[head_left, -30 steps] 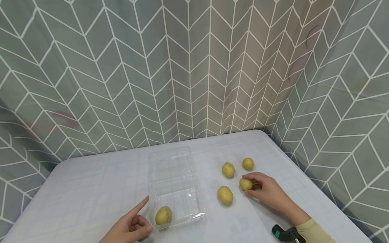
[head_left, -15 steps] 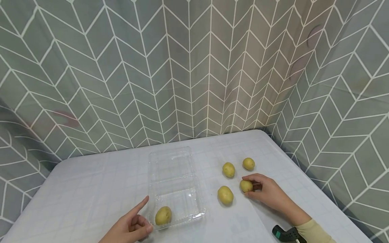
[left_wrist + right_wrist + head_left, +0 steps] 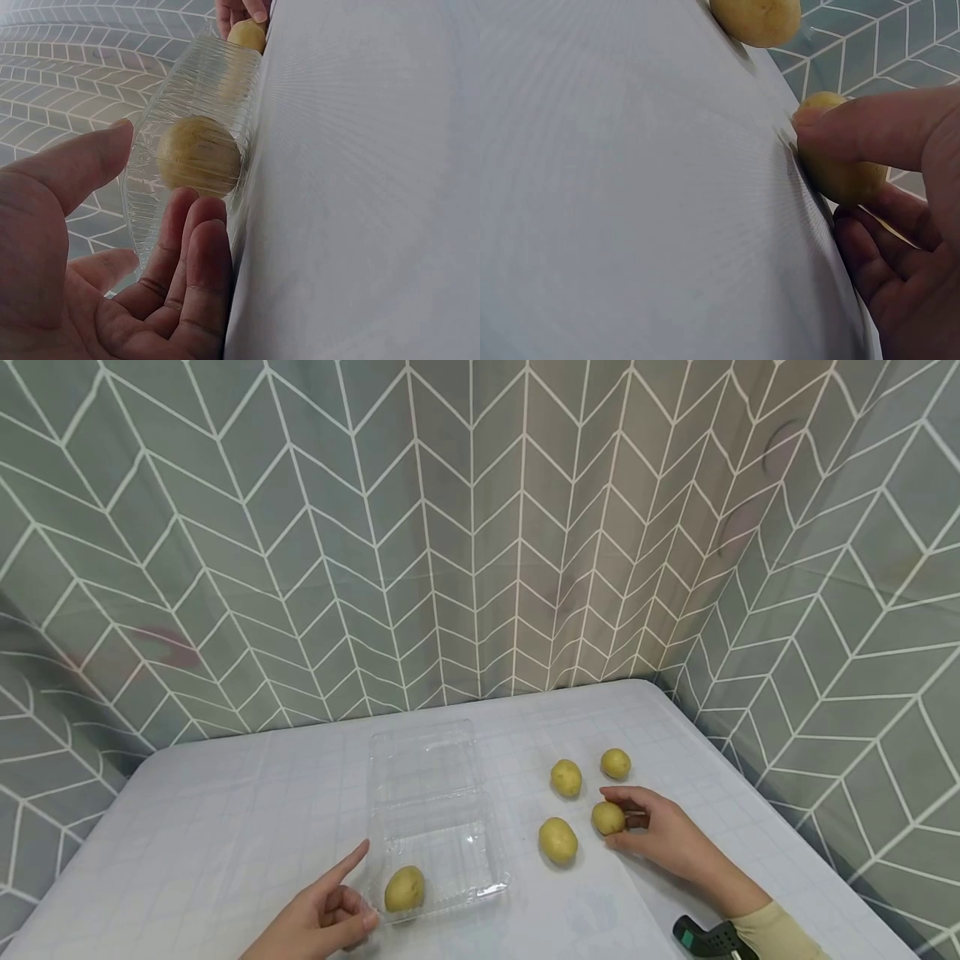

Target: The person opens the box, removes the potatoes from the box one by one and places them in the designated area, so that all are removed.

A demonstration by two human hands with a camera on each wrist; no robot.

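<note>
My right hand (image 3: 660,831) holds a small yellow potato (image 3: 608,818) on the table, thumb on the near side and index finger on the far side. The right wrist view shows the thumb laid across that potato (image 3: 847,176). At the lower left, my left hand (image 3: 315,914) is beside a clear plastic clamshell box (image 3: 457,852), index finger stretched along its left side. From the left wrist, the thumb tip is at the box's rim and the other fingertips are by its ribbed wall. One potato (image 3: 405,889) sits in the box's front left corner, lid folded back.
Three loose potatoes lie about the right hand: one nearer the box (image 3: 558,841), one behind it (image 3: 566,777) and a smaller one farther right (image 3: 616,763). A white cloth covers the table (image 3: 225,827). Patterned curtains (image 3: 450,543) hang along its back and right side.
</note>
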